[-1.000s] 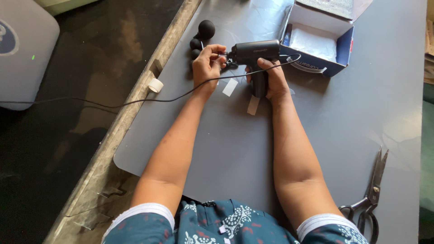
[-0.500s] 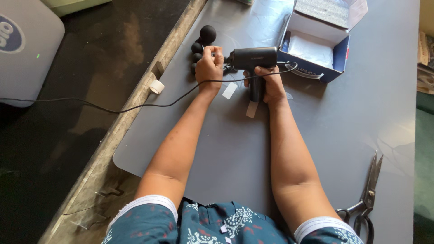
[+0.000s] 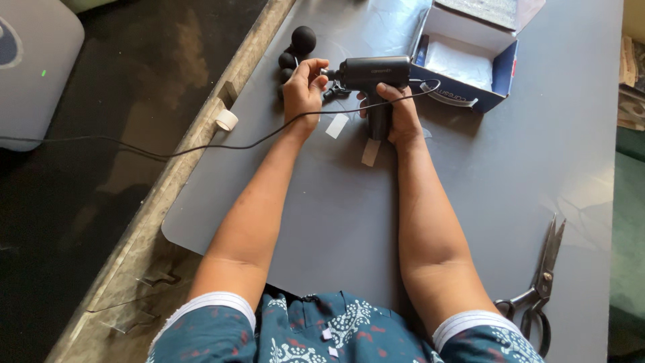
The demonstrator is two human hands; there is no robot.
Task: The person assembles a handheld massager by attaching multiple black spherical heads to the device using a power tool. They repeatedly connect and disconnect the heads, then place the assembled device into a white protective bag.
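Right hand (image 3: 396,114) clasps the handle of a black massage gun (image 3: 373,72), fingers wrapped shut. Left hand (image 3: 304,91) pinches at the gun's nozzle, fingertips (image 3: 321,67) closed, apparently on a small attachment. Spare ball heads (image 3: 295,48) lie just beyond. Step judged: seating a head; next calls for a straight, aligned push.

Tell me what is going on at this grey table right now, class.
A person sits at a grey table holding a black pistol-shaped massage gun. The right hand grips its handle, while the left hand works at its front tip. Several black rounded attachment heads lie just beyond the left hand. An open blue and white cardboard box sits behind the gun, a thin black cable trails off the table's left edge, and black-handled scissors rest at the near right.
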